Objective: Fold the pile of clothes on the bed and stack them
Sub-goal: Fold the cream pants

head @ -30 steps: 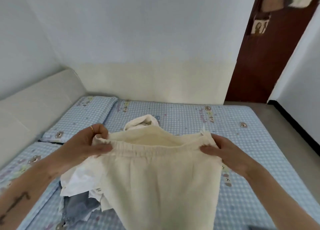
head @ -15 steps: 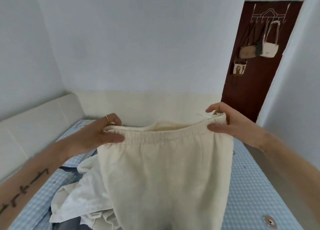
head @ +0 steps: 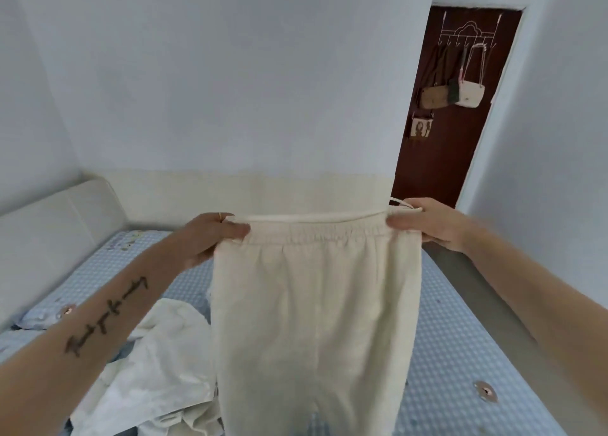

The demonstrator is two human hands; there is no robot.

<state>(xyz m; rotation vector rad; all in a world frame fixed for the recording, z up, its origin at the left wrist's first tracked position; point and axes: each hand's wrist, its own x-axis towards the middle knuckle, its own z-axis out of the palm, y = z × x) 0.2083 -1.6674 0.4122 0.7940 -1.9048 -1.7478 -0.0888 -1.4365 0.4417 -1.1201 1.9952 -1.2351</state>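
Step in hand, as judged: spreading one garment in the air ahead of its first fold. No folded stack is in view, so the task looks near its start.

Cream trousers (head: 316, 320) hang in centre frame, held up by the elastic waistband (head: 317, 230), which is stretched flat and level. The legs drop straight down and run out of the bottom edge of the frame; hems not visible. A drawstring loop (head: 399, 202) pokes up at the right end of the band.

Left hand (head: 210, 238), centre left: grip pinches the left corner of the waistband, thumb on the near face, fingers behind. A ring shows on one finger.

Right hand (head: 424, 221), centre right: grip pinches the right corner the same way, thumb across the near face of the band.

The rest of the pile (head: 158, 379) lies lower left on the bed (head: 460, 353), white cloth crumpled, with a bit of blue showing under it. The bed has a blue checked sheet; its right half is bare of clothes.

Next move, as judged: bring the two corners together to lay one leg over the other, or lower the trousers flat onto the bare sheet at right. Either way, both pinches must hold so the band does not sag, and the legs must land clear of the pile.
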